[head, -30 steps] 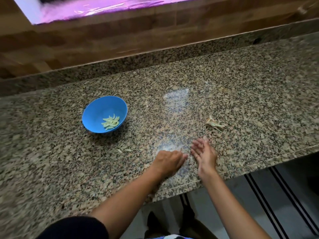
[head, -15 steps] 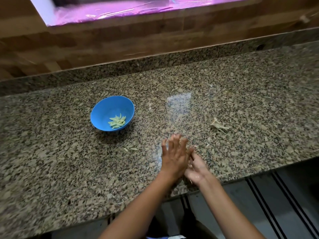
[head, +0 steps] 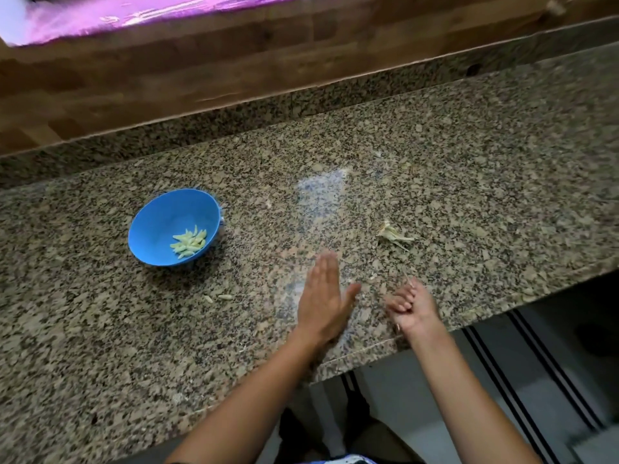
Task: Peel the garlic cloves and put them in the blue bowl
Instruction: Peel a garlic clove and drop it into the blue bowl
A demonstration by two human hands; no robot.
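Cloves point(head: 189, 242), peeled and pale, lay heaped inside the blue bowl point(head: 157, 226); two more point(head: 218, 298) sat on the surface point(head: 469, 182) near it, not yet gathered. Papery skins point(head: 392, 234) lay well apart. The left hand point(head: 323, 296) was flat and empty; the right hand point(head: 410, 304) was curled, contents unclear. No writing showed.

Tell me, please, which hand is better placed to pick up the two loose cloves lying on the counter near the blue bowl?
Left. The left hand is open and flat, nearer to the two loose cloves and the blue bowl. The right hand is curled, farther off, and seems to hold a scrap of peel.
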